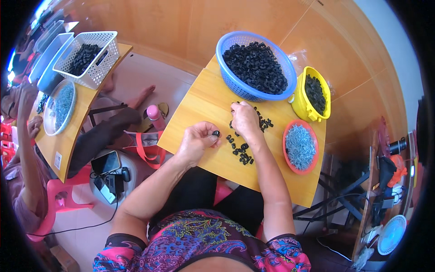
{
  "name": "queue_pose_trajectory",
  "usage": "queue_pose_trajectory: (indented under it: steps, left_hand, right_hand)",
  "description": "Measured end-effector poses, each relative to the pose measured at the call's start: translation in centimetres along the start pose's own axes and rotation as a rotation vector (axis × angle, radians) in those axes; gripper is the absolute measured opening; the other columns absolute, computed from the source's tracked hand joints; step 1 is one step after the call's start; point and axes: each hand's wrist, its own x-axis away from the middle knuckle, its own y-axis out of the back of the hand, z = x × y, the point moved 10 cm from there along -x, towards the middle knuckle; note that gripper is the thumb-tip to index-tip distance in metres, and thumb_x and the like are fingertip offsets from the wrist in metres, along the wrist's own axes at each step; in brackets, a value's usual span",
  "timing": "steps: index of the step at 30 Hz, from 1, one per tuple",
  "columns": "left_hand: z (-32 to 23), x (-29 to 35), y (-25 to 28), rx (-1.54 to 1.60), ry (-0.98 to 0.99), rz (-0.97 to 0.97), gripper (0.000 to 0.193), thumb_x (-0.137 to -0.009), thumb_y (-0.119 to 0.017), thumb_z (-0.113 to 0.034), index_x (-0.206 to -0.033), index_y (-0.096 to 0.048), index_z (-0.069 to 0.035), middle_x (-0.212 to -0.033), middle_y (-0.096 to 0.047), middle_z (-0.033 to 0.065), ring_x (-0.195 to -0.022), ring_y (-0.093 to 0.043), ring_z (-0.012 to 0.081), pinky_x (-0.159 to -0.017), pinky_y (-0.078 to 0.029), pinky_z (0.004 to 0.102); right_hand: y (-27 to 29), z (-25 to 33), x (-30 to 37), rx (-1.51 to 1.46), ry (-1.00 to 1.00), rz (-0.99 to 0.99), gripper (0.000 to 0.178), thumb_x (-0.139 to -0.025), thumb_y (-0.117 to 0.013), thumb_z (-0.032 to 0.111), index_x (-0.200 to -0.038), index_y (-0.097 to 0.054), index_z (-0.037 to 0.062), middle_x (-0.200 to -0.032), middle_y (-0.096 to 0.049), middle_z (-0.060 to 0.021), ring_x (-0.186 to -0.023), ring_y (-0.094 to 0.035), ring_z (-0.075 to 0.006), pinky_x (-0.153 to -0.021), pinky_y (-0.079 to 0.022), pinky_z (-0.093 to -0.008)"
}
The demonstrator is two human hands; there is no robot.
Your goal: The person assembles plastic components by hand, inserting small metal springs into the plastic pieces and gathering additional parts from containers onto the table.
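My left hand (199, 139) is closed above the table's left side, pinching a small black plastic part (216, 133) between thumb and fingers. Farther right, my right hand (246, 120) reaches down to the tabletop, its fingers bent together beside a scatter of loose black parts (243, 153). Whatever those fingertips grip, if anything, is hidden. A blue basket (220, 59) heaped with black parts stands at the far side. To its right is a yellow container (327, 86) of more black parts. Nearer, an orange-red dish (286, 149) holds many small silvery metal pieces.
The wooden table (181, 131) ends close to my lap. At left, another person (27, 181) sits at a second table (68, 140) with a white basket (108, 43) and a white tray (49, 129). A pink bottle (155, 115) and a stool (127, 181) with electronics stand between the tables.
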Motion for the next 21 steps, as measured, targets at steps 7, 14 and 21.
queue_pose_trajectory:
  steps: [7, 14, 21]
  left_hand:
    - [0.6, -0.2, -0.6, 0.341, 0.094, 0.1, 0.011, -0.086, -0.057, 0.005, -0.097, -0.059, 0.002, -0.082, -0.06, 0.0051, -0.074, -0.059, 0.013, -0.067, -0.048, 0.0236]
    - [0.9, 0.6, -2.3, 0.428, 0.146, 0.164, 0.013, -0.087, -0.056, 0.004, -0.1, -0.058, 0.002, -0.086, -0.061, 0.0069, -0.075, -0.058, 0.0135, -0.07, -0.049, 0.0247]
    - [0.6, 1.0, -2.7, 0.33, 0.104, 0.194, 0.014, -0.085, -0.058, 0.007, -0.099, -0.059, 0.004, -0.088, -0.061, 0.008, -0.074, -0.058, 0.0133, -0.068, -0.049, 0.0246]
  right_hand:
    - [5.0, 1.9, 3.2, -0.583, -0.105, -0.059, 0.005, -0.079, -0.059, -0.006, -0.082, -0.056, -0.0032, -0.075, -0.06, -0.013, -0.066, -0.059, -0.0242, -0.064, -0.049, -0.0315]
    - [5.1, 3.7, 8.6, -1.193, -0.241, 0.046, 0.012, -0.086, -0.06, -0.001, -0.097, -0.061, -0.0005, -0.078, -0.061, -0.001, -0.067, -0.057, -0.0057, -0.058, -0.046, -0.019]
    - [5.2, 4.0, 9.0, -1.155, -0.219, 0.059, 0.006, -0.084, -0.061, -0.003, -0.09, -0.059, -0.0002, -0.075, -0.061, -0.0012, -0.065, -0.057, -0.0056, -0.056, -0.045, -0.0182]
